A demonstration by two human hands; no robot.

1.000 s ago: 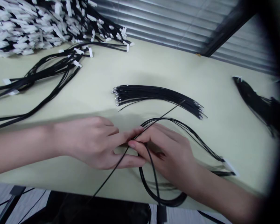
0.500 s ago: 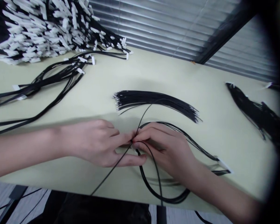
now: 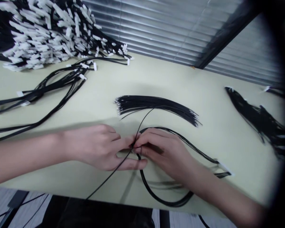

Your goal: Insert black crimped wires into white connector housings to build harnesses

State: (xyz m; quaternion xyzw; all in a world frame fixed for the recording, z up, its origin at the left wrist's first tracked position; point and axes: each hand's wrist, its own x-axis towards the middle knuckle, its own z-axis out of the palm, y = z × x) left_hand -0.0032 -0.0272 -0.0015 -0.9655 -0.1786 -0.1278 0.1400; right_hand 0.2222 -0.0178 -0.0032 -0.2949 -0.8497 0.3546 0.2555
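Near the front of the pale green table, my left hand point(image 3: 104, 147) and my right hand point(image 3: 165, 150) meet at the fingertips. The fingers of my right hand pinch a small spot of a looped black cable bundle point(image 3: 154, 194), which curves below that hand and runs behind it to a white connector point(image 3: 224, 167). My left index finger touches the same spot, its thumb stretched out beneath. A thin black wire point(image 3: 109, 175) crosses there, from the table's front edge up toward a sheaf of short black wires point(image 3: 154, 103). What the fingertips cover is hidden.
A large heap of black cables with white connectors point(image 3: 45, 34) fills the back left of the table point(image 3: 104, 82). Several cables point(image 3: 47, 88) lie before it. More black wires point(image 3: 256, 114) rest at the right. Blinds point(image 3: 156, 28) stand behind the table.
The thin wire's loop that hung in front of my right hand is gone from there. Both hands stay together at nearly the same spot. The view has shifted slightly.
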